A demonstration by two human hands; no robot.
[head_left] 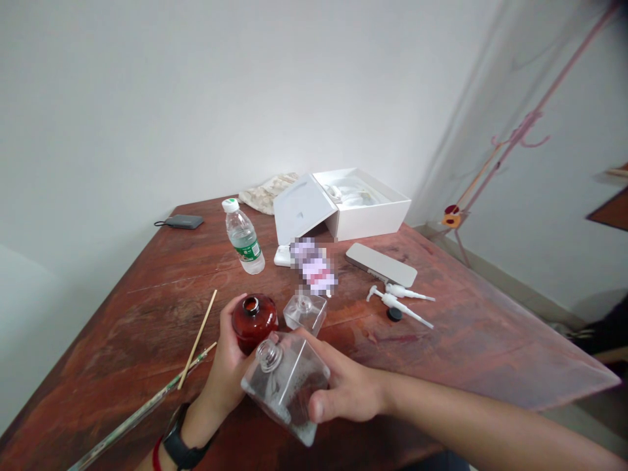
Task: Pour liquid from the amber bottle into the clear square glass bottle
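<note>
My left hand [230, 356] is wrapped round a round, glossy brown bottle [255, 320] whose neck is uncapped. In my right hand [346, 386] is a clear square bottle [287, 379], tilted so its bare threaded neck leans left, close to the brown bottle. Some foamy or cloudy residue shows inside the clear bottle. Just behind my hands stands another clear square bottle [305, 313], also without a cap. Two white pump heads [400, 302] lie to the right beside a small black cap [394, 314].
A water bottle [245, 239] stands at the back left. Behind are an opened white box [373, 219], a cloth [269, 193] and a pixelated phone-like object [314, 267]. A grey case [381, 263] lies right, a power bank [181, 222] far left, chopsticks [199, 337] and a patterned stick [142, 409] near left.
</note>
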